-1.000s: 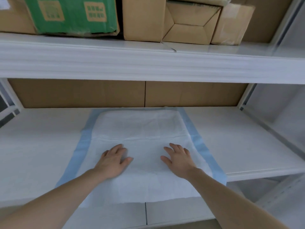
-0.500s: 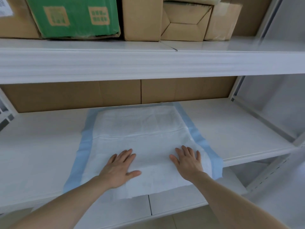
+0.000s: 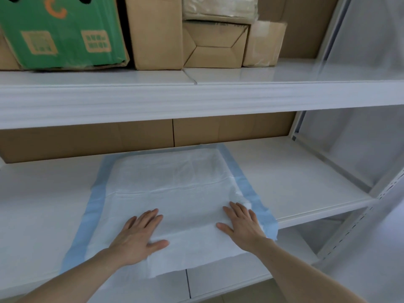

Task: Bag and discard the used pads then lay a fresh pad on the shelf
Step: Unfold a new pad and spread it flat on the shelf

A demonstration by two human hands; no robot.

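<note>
Pressing flat left hand [image 3: 140, 237] and right hand [image 3: 242, 226], gripping nothing, on fresh pad [image 3: 170, 186] already spread over shelf [image 3: 295, 182]; only smoothing remains.

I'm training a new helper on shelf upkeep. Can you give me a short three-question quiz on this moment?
1. True or false: both hands lie flat on the pad.
2. Which edge of the pad hangs over the front of the shelf? A) near edge B) far edge C) none
3. What colour is the printed box on the upper shelf?

Key:
1. True: the left hand and right hand press it with straight fingers.
2. A
3. Green
</note>
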